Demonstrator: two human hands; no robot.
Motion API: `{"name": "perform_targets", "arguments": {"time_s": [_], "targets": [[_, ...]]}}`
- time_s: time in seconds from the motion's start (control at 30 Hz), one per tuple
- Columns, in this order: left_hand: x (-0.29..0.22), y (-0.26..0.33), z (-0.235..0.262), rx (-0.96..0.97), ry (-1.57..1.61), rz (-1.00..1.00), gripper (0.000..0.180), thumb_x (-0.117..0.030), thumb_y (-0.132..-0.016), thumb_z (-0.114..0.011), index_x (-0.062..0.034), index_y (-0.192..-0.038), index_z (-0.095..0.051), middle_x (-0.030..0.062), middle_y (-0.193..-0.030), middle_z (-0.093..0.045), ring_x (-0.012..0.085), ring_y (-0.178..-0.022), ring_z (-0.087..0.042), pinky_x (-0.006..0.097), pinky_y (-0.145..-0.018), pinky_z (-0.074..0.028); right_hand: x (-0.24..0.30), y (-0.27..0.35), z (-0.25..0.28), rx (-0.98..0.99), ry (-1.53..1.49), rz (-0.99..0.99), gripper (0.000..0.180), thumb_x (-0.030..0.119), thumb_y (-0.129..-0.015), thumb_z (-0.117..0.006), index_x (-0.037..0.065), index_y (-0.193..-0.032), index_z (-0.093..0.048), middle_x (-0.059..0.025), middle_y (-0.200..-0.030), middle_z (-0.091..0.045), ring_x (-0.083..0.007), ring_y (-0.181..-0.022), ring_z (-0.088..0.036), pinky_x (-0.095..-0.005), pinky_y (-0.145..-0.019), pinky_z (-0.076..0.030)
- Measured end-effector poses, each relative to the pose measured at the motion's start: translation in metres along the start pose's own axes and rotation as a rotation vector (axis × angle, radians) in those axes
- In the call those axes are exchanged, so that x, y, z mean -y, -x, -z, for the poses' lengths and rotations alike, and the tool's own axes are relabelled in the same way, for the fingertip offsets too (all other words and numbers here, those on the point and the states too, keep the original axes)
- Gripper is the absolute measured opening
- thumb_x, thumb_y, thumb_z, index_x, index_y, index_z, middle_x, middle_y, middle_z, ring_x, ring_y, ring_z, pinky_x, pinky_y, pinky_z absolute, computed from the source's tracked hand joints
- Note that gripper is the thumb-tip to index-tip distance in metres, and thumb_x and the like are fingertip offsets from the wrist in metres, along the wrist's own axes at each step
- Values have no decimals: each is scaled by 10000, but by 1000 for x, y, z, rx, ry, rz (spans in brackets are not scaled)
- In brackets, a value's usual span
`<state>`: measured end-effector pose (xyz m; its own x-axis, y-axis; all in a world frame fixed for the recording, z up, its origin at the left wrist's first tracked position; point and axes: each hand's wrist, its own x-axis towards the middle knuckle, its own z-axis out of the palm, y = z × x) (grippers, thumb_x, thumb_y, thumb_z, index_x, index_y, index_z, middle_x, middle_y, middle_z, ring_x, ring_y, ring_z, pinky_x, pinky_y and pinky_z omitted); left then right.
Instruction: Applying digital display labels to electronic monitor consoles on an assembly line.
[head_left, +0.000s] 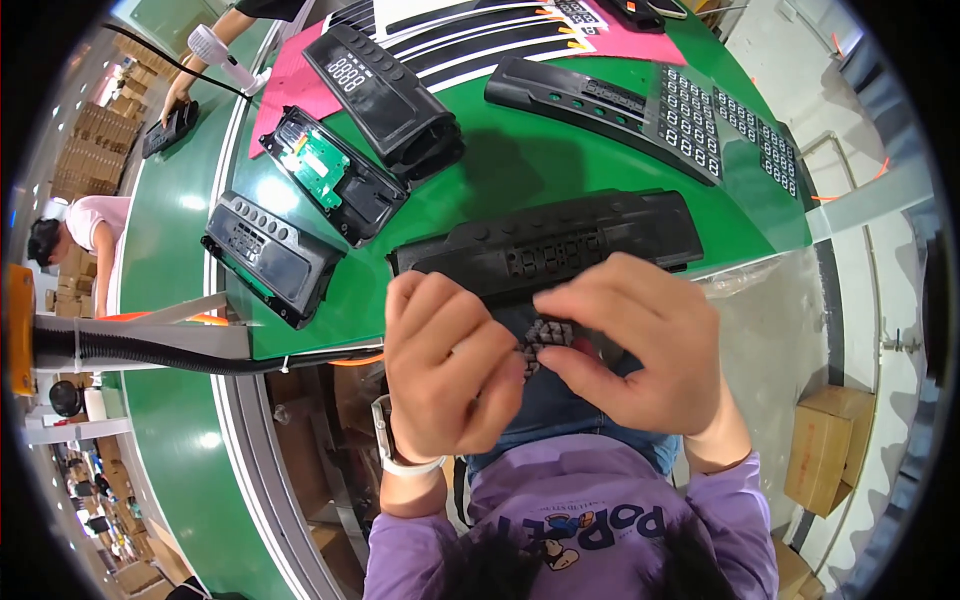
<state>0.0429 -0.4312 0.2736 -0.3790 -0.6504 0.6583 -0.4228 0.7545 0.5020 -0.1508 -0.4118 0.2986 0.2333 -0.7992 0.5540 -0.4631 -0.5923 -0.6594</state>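
Observation:
Above my lap, both my hands are closed round a small dark grey piece made of little raised blocks (550, 334), which looks like a sheet of rubber pads. My right hand (655, 345) pinches it between thumb and forefinger. My left hand (445, 365) is curled into a near fist, its fingertips at the piece's lower left end. Just beyond the hands, a long black digital clock housing (620, 225) lies near the table's edge, its display and buttons facing up. My fingers hide part of its near side.
Other clock housings lie on the green table (500, 150): one upright-faced (360, 85), one opened with a green circuit board (318, 170), one at left (270, 250). Another (600, 105) sits beside clear digit sheets (690, 120). A co-worker's hand (178, 105) touches a black housing.

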Motion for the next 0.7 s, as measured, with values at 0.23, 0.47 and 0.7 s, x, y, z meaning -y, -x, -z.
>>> {"name": "perform_targets", "arguments": {"time_s": [0.23, 0.47, 0.7], "targets": [[2, 8, -1, -13, -138, 215, 499, -417, -652, -805, -36, -937, -654, 103, -806, -540, 319, -764, -520, 413, -743, -410, -9, 21, 19, -22, 54, -96, 168, -75, -662, -718, 36, -780, -671, -72, -834, -650, -174, -662, -622, -265, -517, -458], [40, 4, -9, 174, -360, 101, 830, -496, -627, -807, -22, -1261, -557, 152, -1200, -600, 339, -1103, -563, 456, -972, -389, -31, 16, 22, -299, -275, -458, 97, -74, -797, -691, -15, -873, -681, -66, -824, -672, -89, -653, -637, -189, -537, -453], [49, 17, -16, 14, -197, 62, 765, -369, -557, -877, -29, -1164, -559, 138, -1206, -630, 337, -1103, -589, 486, -969, -374, -36, 16, 6, -223, -472, -611, 66, -81, -850, -662, -42, -903, -665, -41, -698, -639, -87, -555, -614, -187, -494, -433]]}}
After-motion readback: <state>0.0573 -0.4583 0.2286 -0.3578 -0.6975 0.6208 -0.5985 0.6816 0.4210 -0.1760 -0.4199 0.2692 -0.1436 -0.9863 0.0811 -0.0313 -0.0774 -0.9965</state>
